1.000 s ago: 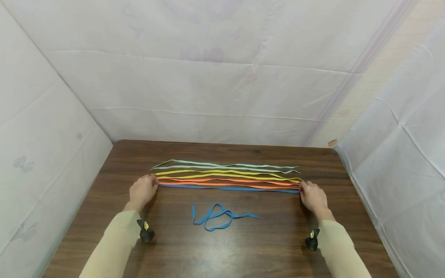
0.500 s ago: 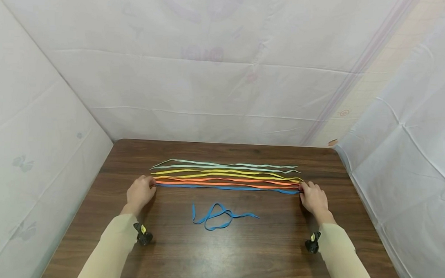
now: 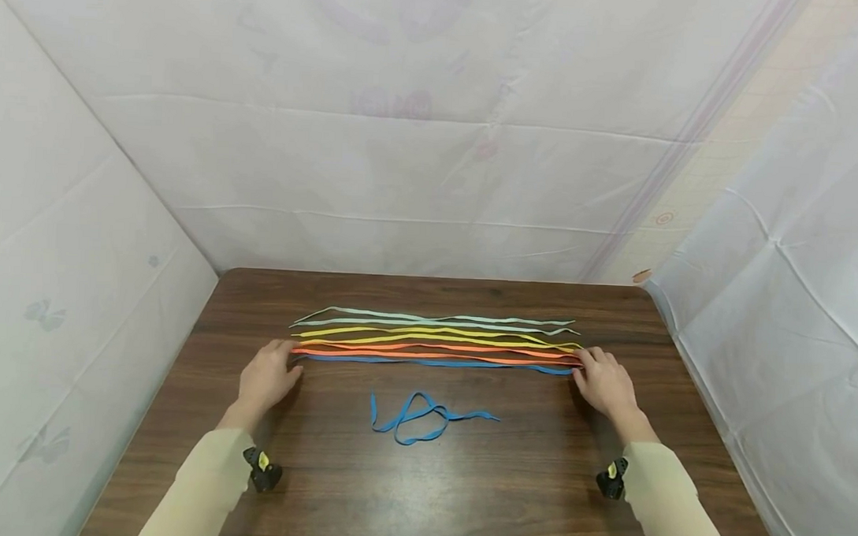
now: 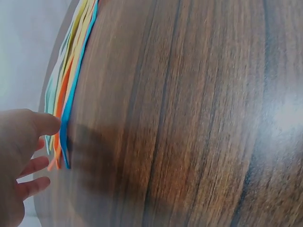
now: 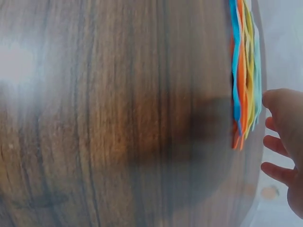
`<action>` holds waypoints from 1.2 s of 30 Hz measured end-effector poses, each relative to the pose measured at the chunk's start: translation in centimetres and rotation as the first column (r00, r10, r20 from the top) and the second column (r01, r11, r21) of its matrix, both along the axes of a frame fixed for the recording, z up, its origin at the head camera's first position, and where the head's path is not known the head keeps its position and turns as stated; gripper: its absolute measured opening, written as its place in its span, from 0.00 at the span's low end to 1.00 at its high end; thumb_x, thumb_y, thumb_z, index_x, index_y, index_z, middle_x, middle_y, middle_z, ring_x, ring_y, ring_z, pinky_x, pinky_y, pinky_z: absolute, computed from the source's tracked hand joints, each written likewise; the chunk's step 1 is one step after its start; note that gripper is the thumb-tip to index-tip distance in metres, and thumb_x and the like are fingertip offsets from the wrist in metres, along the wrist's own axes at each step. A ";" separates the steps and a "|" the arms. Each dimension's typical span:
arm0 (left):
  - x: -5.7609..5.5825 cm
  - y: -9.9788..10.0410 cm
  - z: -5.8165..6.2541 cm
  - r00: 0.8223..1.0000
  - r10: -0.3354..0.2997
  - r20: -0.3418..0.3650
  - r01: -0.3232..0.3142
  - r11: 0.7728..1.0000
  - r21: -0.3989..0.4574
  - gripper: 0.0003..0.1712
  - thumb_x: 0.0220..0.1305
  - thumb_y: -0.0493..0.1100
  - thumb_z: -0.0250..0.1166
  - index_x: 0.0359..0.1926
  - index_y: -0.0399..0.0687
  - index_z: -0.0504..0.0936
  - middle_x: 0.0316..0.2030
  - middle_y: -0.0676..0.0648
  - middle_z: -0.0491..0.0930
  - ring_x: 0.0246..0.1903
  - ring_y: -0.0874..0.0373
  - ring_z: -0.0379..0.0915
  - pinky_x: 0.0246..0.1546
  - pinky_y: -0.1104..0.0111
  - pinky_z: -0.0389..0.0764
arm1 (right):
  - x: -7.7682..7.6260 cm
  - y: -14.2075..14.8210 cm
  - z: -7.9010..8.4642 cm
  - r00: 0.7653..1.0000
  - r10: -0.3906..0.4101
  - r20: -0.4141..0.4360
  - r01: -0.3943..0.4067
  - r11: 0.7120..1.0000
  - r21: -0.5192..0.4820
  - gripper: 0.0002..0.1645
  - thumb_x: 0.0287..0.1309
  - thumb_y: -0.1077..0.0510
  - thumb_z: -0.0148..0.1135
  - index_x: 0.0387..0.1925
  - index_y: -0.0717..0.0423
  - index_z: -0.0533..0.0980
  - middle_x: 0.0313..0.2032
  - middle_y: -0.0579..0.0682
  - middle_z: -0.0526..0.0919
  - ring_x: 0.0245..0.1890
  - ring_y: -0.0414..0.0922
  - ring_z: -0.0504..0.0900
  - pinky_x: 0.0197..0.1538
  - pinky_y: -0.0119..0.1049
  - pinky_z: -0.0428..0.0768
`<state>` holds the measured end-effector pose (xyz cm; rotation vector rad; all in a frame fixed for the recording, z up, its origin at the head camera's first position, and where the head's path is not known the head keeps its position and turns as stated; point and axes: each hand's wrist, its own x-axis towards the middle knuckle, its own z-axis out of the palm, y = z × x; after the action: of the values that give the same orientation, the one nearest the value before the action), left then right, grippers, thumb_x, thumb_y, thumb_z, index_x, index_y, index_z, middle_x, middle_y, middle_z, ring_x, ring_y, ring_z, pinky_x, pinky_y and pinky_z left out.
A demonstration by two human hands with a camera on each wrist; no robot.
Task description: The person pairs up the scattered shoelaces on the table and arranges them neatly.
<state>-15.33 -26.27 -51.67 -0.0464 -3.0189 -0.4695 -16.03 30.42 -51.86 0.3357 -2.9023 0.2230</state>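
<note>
A straight blue shoelace [image 3: 454, 363] lies nearest of a row stretched left to right on the table. Behind it run two orange shoelaces [image 3: 433, 356], then yellow shoelaces [image 3: 427, 330] and pale green shoelaces [image 3: 427, 325]. My left hand [image 3: 265, 373] is at the left ends, thumb and fingers spread apart; in the left wrist view the blue end [image 4: 66, 158] lies loose beside the thumb. At the right ends, my right hand [image 3: 605, 382] has its fingers parted, holding nothing. A second blue shoelace [image 3: 430, 435] lies loosely looped in front of the row.
The brown wood-grain table [image 3: 421, 504] has its far edge just behind the row. White sheeting [image 3: 418, 165] hangs behind and on both sides. Black wrist cameras [image 3: 262, 469] are strapped over the sleeves.
Both hands have let go of the straight blue shoelace's ends and drawn slightly outward, their fingers opening. The shoelaces stay nearly still; the looped one has not moved.
</note>
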 end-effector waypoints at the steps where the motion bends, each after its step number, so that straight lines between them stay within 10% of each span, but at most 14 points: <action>1: 0.0 0.2 0.1 1.000 -0.021 -0.009 0.021 1.000 -0.004 0.26 0.47 0.42 0.65 0.50 0.41 0.72 0.47 0.35 0.69 0.45 0.39 0.67 0.36 0.47 0.69 | 0.0 -0.2 0.1 1.000 0.012 0.001 -0.012 1.000 0.000 0.21 0.49 0.55 0.58 0.47 0.56 0.71 0.41 0.58 0.73 0.40 0.58 0.72 0.37 0.54 0.69; 20: 1.9 5.7 0.7 0.933 -0.345 -0.104 0.337 0.938 -0.085 0.35 0.41 0.46 0.70 0.53 0.44 0.70 0.54 0.40 0.67 0.52 0.44 0.64 0.47 0.50 0.66 | 1.3 -5.2 0.4 0.963 0.267 -0.025 -0.267 0.964 0.016 0.27 0.46 0.51 0.63 0.50 0.53 0.71 0.45 0.53 0.74 0.44 0.51 0.74 0.40 0.49 0.73; 36: 3.9 9.5 -1.2 0.817 -0.568 -0.102 0.567 0.823 -0.041 0.34 0.41 0.48 0.69 0.53 0.45 0.71 0.57 0.42 0.64 0.56 0.45 0.59 0.50 0.52 0.64 | 2.5 -9.9 0.0 0.906 0.422 0.016 -0.422 0.906 0.009 0.26 0.47 0.50 0.61 0.51 0.49 0.70 0.45 0.48 0.73 0.43 0.47 0.73 0.39 0.44 0.73</action>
<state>-11.45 -16.78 -52.89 -0.9654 -2.8474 -0.4693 -13.50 20.52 -51.90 0.9708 -2.8076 0.2732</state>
